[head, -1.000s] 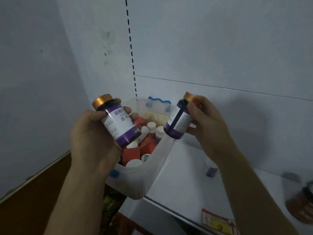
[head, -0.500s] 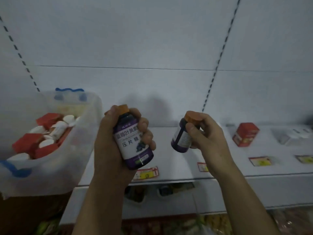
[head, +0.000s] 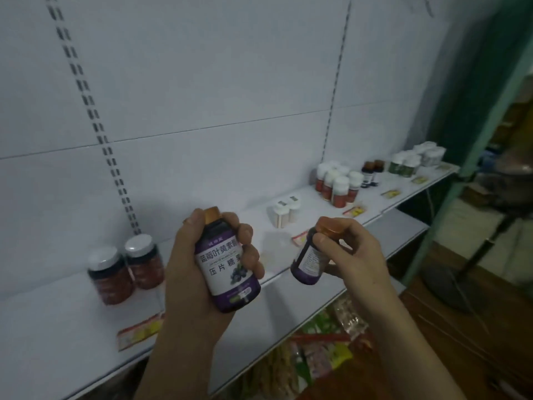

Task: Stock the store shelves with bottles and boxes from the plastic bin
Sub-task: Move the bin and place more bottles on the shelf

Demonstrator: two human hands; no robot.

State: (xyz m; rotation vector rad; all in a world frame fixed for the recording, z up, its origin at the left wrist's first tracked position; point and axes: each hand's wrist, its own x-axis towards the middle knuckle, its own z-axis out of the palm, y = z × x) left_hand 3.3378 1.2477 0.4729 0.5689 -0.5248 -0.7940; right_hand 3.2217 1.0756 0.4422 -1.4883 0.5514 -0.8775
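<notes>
My left hand (head: 187, 272) grips a dark purple bottle (head: 227, 269) with a white label and a gold cap, held upright above the white shelf (head: 57, 336). My right hand (head: 354, 255) pinches a second, smaller-looking purple bottle (head: 307, 262) by its orange cap, tilted, just right of the first. Both bottles hang over the shelf's front edge, apart from each other. The plastic bin is out of view.
Two red jars with silver lids (head: 124, 269) stand on the shelf at left. Further right stand white bottles (head: 285, 212), red bottles with white caps (head: 337, 183), two dark bottles (head: 372, 173) and more jars (head: 415, 158). Price tags (head: 138, 332) line the edge. Packaged goods (head: 317, 350) fill the lower shelf.
The view has swung right along the shelf; the bin has left the frame and more stocked bottles appear. Both hands still hold their bottles, in much the same pose.
</notes>
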